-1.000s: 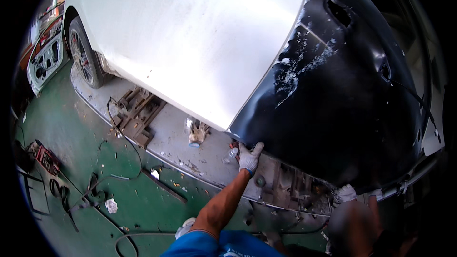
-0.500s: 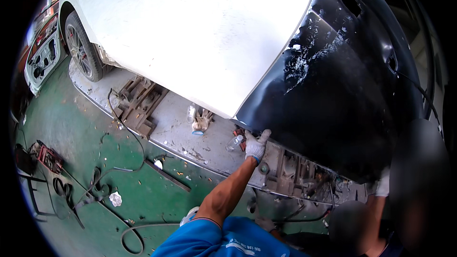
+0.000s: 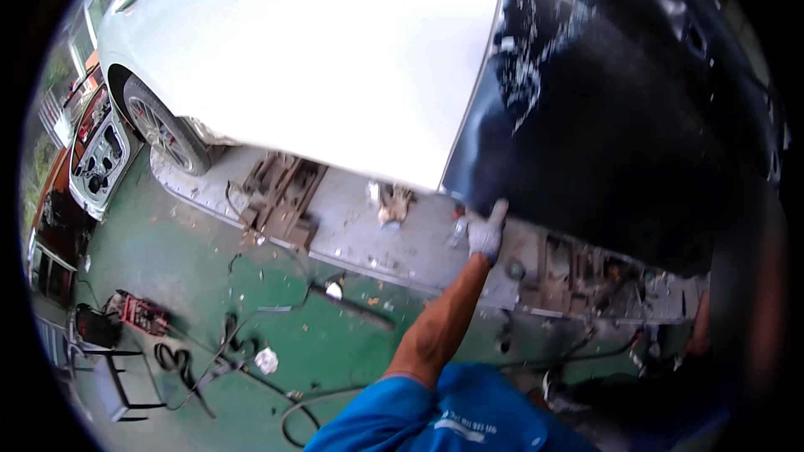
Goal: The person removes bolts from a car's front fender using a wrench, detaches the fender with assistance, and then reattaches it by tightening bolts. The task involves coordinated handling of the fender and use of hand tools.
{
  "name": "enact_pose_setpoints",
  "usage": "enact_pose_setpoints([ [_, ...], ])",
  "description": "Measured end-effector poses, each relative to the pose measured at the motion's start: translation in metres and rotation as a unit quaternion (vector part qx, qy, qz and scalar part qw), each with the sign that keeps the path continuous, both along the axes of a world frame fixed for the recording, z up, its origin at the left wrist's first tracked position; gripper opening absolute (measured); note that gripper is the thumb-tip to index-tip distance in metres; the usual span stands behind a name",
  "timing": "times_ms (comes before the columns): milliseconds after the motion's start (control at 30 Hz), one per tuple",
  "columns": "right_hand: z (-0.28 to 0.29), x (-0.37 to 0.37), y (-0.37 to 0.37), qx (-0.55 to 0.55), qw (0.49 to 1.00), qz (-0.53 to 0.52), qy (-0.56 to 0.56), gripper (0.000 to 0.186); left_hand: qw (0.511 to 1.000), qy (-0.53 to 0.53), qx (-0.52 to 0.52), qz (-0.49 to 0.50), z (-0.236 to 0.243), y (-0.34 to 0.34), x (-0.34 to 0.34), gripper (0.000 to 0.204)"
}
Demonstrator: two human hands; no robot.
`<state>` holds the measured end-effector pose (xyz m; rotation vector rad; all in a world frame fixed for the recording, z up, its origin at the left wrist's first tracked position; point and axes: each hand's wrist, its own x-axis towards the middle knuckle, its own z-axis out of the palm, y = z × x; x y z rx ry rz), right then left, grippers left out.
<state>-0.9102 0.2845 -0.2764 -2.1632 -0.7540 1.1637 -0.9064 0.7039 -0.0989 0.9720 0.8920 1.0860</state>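
Resting at the lower edge of the black car panel [image 3: 620, 142], near its corner beside the white car body [image 3: 335, 59], the gloved left hand [image 3: 486, 238] has its thumb spread up against the panel; how its fingers sit is too blurred to tell. The panel is right of the white bodywork, its lower edge over a grey platform [image 3: 343, 218]. The right hand cannot be made out, so its state I cannot tell.

Just left of the gloved hand is a clear bottle [image 3: 459, 234], and farther left, a clear container [image 3: 373, 192] beside a soiled work glove [image 3: 392, 205]. Both are too blurred to show any contents. Beyond these come a rusty metal stand [image 3: 280, 197], a wheel [image 3: 167, 130] and a loose door [image 3: 100, 163].

Compared with half a second ago, the view has swung, bringing more of a small stool [image 3: 117, 381] in at lower left. The left hand remains at the same edge, while the white glove near the panel's far lower end has gone from sight.
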Motion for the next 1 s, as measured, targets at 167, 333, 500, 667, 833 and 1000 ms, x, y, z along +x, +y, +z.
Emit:
enact_pose_setpoints([
  [167,-0.022,0.016,-0.008,0.091,0.995,-0.025,0.010,0.017,0.998,-0.062,-0.006,0.027,-0.024,0.021,-0.004,0.067],
  [333,0.007,0.000,0.012,-0.006,0.998,-0.023,-0.053,0.017,1.000,-0.012,-0.021,0.008,-0.015,0.015,-0.002,0.081],
  [500,-0.039,0.016,-0.031,0.029,0.984,0.132,-0.113,0.021,1.000,-0.006,0.016,0.017,-0.044,0.020,0.017,0.071],
  [667,-0.041,0.011,-0.021,-0.064,0.990,-0.093,0.088,0.024,1.000,0.001,0.002,0.017,-0.052,0.029,0.014,0.075],
  [833,-0.005,-0.002,-0.011,-0.051,0.997,-0.003,-0.053,0.020,0.996,-0.043,-0.040,-0.072,-0.019,0.024,-0.013,0.081],
  [1000,0.010,-0.003,-0.010,0.006,0.981,-0.157,0.113,0.023,0.978,-0.167,-0.095,-0.076,-0.055,0.070,-0.049,0.065],
])
